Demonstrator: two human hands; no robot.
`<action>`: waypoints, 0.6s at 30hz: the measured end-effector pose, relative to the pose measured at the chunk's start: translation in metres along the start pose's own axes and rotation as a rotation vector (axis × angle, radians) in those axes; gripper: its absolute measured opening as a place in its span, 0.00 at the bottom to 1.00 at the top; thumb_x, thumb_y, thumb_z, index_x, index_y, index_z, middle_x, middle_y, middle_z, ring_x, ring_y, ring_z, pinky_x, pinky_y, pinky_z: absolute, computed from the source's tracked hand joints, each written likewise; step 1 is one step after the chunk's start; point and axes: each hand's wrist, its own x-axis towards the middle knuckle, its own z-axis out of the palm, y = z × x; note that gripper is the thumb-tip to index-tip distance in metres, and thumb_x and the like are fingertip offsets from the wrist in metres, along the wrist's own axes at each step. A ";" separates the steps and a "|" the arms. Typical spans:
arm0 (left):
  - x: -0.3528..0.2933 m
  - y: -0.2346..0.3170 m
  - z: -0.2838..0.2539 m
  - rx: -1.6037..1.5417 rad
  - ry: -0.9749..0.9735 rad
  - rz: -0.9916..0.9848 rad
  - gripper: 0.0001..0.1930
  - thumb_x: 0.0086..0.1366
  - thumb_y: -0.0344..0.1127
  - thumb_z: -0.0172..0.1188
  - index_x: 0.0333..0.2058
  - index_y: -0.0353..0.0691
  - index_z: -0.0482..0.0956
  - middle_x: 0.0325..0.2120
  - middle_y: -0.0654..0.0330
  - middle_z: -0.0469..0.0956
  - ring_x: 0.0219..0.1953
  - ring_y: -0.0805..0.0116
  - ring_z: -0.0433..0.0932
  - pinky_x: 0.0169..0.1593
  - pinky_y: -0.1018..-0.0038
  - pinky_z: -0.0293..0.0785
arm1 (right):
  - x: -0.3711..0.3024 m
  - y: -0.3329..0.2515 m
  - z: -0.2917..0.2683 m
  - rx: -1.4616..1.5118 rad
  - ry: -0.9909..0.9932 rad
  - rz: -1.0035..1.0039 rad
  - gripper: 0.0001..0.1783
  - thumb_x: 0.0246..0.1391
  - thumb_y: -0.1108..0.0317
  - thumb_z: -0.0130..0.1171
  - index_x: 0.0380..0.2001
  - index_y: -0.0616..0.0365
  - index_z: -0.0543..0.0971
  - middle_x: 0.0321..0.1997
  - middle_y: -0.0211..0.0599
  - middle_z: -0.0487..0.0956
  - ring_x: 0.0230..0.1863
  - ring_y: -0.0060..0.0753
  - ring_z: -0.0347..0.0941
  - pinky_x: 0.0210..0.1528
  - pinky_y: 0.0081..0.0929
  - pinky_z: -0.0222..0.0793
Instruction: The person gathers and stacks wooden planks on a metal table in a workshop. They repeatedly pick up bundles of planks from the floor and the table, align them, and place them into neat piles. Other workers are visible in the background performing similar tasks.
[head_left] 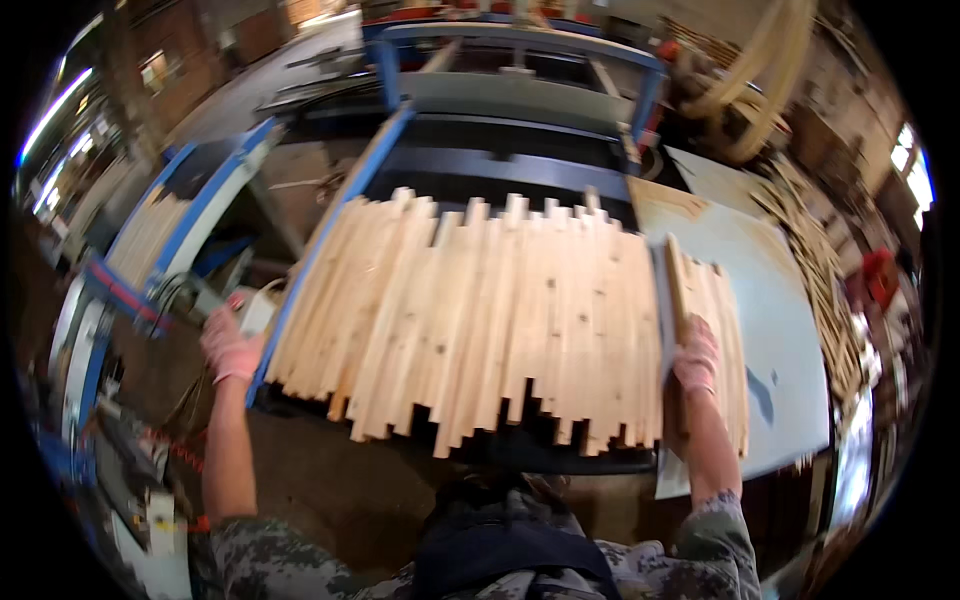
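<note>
A wide row of pale wooden strips (470, 320) lies side by side on the machine bed, their ends uneven. To its right, a smaller group of strips (727, 350) rests on a light grey sheet-topped table (785, 350). My right hand (697, 358), in a pink glove, is closed around the raised strip (677, 285) at the left edge of that group. My left hand (230, 345), also gloved in pink, is beside a small pale box (262, 310) at the bed's left side. Its fingers are blurred, and whether they grip anything is unclear.
A blue frame (520, 38) spans the far end of the bed. On the left stands a blue-railed conveyor (205, 200) carrying more strips. Loose wooden sticks (820, 290) are heaped beyond the table at right. Thick pale hoses (765, 80) hang at the back right.
</note>
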 end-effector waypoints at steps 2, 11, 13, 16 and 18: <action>0.009 0.027 -0.011 -0.079 -0.231 -0.151 0.55 0.59 0.56 0.74 0.77 0.34 0.56 0.77 0.38 0.57 0.79 0.40 0.55 0.78 0.45 0.53 | -0.008 0.012 -0.003 -0.074 -0.030 0.021 0.39 0.59 0.67 0.64 0.75 0.54 0.69 0.79 0.48 0.68 0.80 0.50 0.61 0.82 0.44 0.54; -0.142 0.190 -0.128 -1.473 -1.245 0.489 0.19 0.75 0.36 0.60 0.58 0.30 0.85 0.51 0.52 0.88 0.50 0.68 0.85 0.56 0.73 0.80 | -0.016 0.002 -0.022 -0.041 -0.050 0.073 0.40 0.58 0.64 0.64 0.74 0.55 0.68 0.78 0.47 0.69 0.80 0.52 0.61 0.82 0.45 0.55; -0.186 0.230 -0.112 -1.356 -1.696 0.489 0.20 0.76 0.37 0.62 0.60 0.31 0.84 0.56 0.54 0.86 0.58 0.68 0.82 0.65 0.73 0.74 | -0.026 -0.005 -0.028 -0.088 -0.040 0.084 0.41 0.58 0.63 0.64 0.75 0.56 0.67 0.79 0.47 0.68 0.81 0.51 0.59 0.82 0.44 0.53; -0.259 0.279 -0.077 -1.263 -1.957 0.500 0.20 0.77 0.37 0.63 0.61 0.30 0.83 0.61 0.55 0.83 0.64 0.65 0.79 0.70 0.69 0.70 | -0.053 -0.040 -0.040 0.019 0.001 0.006 0.42 0.61 0.61 0.61 0.77 0.56 0.65 0.81 0.48 0.66 0.83 0.50 0.57 0.84 0.44 0.51; -0.298 0.302 -0.061 -1.131 -2.035 0.554 0.23 0.78 0.38 0.63 0.64 0.32 0.80 0.63 0.57 0.81 0.65 0.69 0.76 0.71 0.71 0.69 | -0.094 -0.077 -0.056 0.319 -0.015 -0.065 0.41 0.62 0.59 0.64 0.76 0.58 0.67 0.79 0.50 0.68 0.80 0.53 0.62 0.82 0.43 0.56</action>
